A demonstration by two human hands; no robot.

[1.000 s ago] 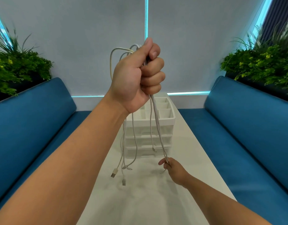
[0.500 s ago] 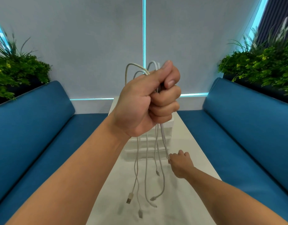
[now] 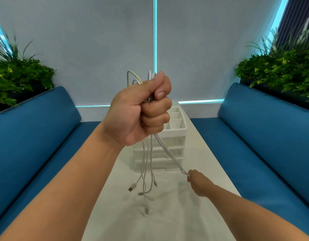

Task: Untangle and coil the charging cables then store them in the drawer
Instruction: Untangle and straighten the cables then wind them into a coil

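- Left hand [image 3: 139,111]: fingers clenched in a fist around a bunch of thin white charging cables [image 3: 146,164], held up above the table; loops poke out over the thumb.
- Right hand [image 3: 198,182]: fingertips pinched on one taut strand running down from the fist; the grip itself is small and hard to make out.
- Loose ends hang free, plugs blurred above the long white table [image 3: 199,150].
- White plastic drawer organiser [image 3: 174,134] stands behind the cables, partly hidden by the fist; drawers look closed.
- Blue cushioned benches [image 3: 265,129] flank the table.
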